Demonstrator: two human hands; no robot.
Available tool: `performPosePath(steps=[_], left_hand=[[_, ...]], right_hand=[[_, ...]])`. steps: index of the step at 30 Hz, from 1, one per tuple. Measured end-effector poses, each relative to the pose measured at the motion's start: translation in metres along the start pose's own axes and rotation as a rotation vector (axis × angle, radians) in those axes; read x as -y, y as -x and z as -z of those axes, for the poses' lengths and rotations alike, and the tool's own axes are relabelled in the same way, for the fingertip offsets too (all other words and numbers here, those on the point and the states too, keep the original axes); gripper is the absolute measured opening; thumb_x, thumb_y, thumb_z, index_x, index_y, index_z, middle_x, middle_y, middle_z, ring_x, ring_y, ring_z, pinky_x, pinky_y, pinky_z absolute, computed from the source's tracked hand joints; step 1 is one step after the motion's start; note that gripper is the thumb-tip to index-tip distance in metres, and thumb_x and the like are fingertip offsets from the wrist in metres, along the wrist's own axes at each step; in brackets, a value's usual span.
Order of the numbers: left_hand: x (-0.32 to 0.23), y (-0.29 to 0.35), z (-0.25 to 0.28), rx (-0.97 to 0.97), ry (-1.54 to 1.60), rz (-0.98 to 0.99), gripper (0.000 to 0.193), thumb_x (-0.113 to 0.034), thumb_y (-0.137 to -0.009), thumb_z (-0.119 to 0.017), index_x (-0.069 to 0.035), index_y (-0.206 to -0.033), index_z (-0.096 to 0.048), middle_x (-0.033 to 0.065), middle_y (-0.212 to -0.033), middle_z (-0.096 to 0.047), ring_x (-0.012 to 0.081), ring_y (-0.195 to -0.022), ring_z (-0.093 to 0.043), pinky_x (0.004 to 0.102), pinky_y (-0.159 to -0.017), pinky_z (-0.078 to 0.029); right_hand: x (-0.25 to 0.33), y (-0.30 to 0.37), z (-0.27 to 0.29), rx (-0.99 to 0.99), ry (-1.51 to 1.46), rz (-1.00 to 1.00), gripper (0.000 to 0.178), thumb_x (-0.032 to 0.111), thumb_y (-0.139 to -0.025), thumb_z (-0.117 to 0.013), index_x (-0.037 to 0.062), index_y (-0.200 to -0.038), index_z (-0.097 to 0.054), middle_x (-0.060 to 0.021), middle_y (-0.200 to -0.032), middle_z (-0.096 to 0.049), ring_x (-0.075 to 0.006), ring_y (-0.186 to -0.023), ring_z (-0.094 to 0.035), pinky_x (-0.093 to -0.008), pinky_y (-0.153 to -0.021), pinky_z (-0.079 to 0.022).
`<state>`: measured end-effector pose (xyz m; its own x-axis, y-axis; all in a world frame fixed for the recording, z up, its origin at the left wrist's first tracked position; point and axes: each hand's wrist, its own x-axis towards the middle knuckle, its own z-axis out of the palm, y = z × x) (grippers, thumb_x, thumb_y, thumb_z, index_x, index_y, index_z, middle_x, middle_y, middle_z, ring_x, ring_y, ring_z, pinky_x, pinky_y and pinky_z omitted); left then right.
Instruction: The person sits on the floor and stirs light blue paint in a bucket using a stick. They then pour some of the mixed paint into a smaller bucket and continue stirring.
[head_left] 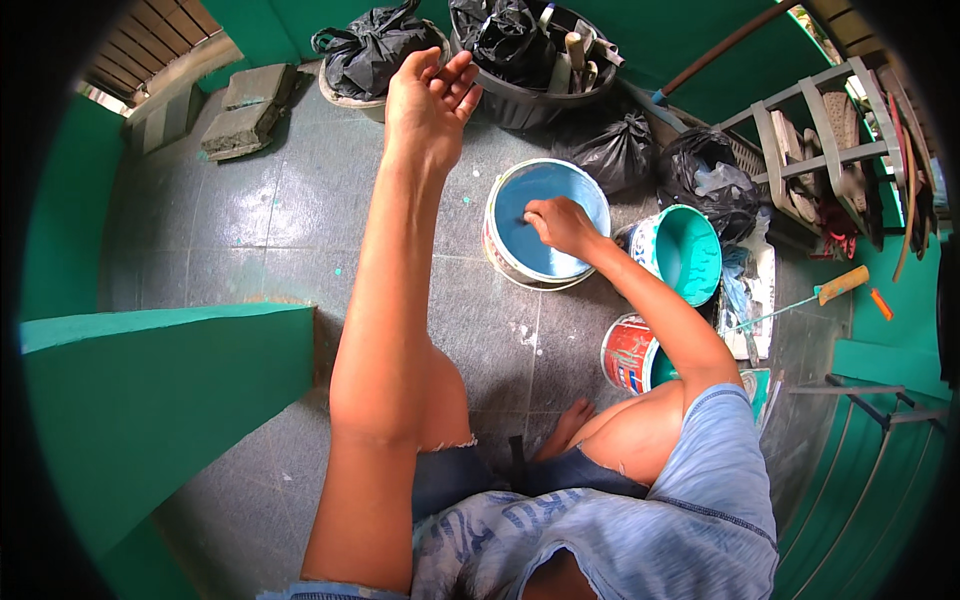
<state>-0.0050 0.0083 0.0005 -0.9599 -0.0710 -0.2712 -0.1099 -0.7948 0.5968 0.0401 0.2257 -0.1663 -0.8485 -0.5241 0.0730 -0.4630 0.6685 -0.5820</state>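
Observation:
My left arm reaches far forward, and my left hand [432, 98] hangs in the air, palm up, fingers loosely curled and apart with nothing in them. Past it sit a black tied bag [378, 58] in a light tub and a black tub [520, 108] with tools. Over a white bucket [497, 255] with a blue-looking inside, my right hand [562, 226] is closed, thumb side toward the bucket's middle. What its fingers hold, if anything, is too small to name. Right of it, a tilted paint bucket [692, 255] is coated in turquoise inside.
A red-labelled paint can [627, 352] stands near my right knee. Beyond lie a roller [843, 285] on its wire handle, black bags [615, 155] and a metal rack [815, 140]. Grey blocks [245, 112] rest at the far left. A green low wall [180, 400] juts in at left.

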Motion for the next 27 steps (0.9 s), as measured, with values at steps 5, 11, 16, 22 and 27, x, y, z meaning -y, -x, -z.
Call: performPosePath(steps=[5,11,16,22,27], left_hand=[[-0.003,0.000,0.003,-0.010,0.004,-0.002,0.020,-0.023,-0.087,-0.053,-0.006,-0.096,-0.046,0.0099,-0.100,-0.060,0.0226,-0.097,-0.055,0.0374,-0.094,-0.039],[-0.001,-0.001,0.002,-0.011,0.001,0.013,0.019,-0.022,-0.086,-0.055,-0.007,-0.092,-0.045,0.0098,-0.100,-0.060,0.0224,-0.097,-0.056,0.0371,-0.092,-0.041],[0.002,-0.001,0.001,-0.005,0.001,0.024,0.019,-0.022,-0.086,-0.056,-0.007,-0.093,-0.046,0.0094,-0.099,-0.061,0.0216,-0.096,-0.056,0.0366,-0.092,-0.041],[0.003,0.000,-0.001,-0.005,0.001,0.023,0.020,-0.022,-0.086,-0.055,-0.007,-0.094,-0.046,0.0093,-0.099,-0.060,0.0218,-0.097,-0.056,0.0366,-0.093,-0.040],[-0.001,-0.003,0.005,0.003,-0.023,0.016,0.020,-0.026,-0.086,-0.054,-0.010,-0.095,-0.046,0.0076,-0.096,-0.062,0.0193,-0.094,-0.056,0.0354,-0.092,-0.038]], right_hand=[[-0.017,-0.001,0.017,0.024,0.377,-0.032,0.007,0.004,-0.075,-0.055,-0.0003,-0.070,-0.057,-0.0239,-0.070,-0.058,-0.0410,-0.067,-0.059,-0.0454,-0.060,-0.046],[-0.004,0.004,0.028,0.598,0.380,-0.205,0.012,0.008,-0.075,-0.056,-0.0013,-0.069,-0.061,-0.0211,-0.073,-0.062,-0.0368,-0.071,-0.062,-0.0433,-0.066,-0.049],[0.006,-0.004,0.011,0.290,-0.063,-0.098,0.015,0.011,-0.079,-0.057,0.0008,-0.070,-0.062,-0.0215,-0.070,-0.060,-0.0374,-0.066,-0.060,-0.0442,-0.063,-0.047],[-0.013,-0.001,0.018,0.082,0.432,-0.069,0.012,0.009,-0.078,-0.059,-0.0005,-0.075,-0.064,-0.0219,-0.070,-0.061,-0.0375,-0.069,-0.062,-0.0435,-0.062,-0.048],[0.000,0.004,0.023,0.535,0.422,-0.242,0.015,0.012,-0.075,-0.061,-0.0022,-0.072,-0.065,-0.0233,-0.071,-0.062,-0.0352,-0.075,-0.064,-0.0410,-0.071,-0.050]])
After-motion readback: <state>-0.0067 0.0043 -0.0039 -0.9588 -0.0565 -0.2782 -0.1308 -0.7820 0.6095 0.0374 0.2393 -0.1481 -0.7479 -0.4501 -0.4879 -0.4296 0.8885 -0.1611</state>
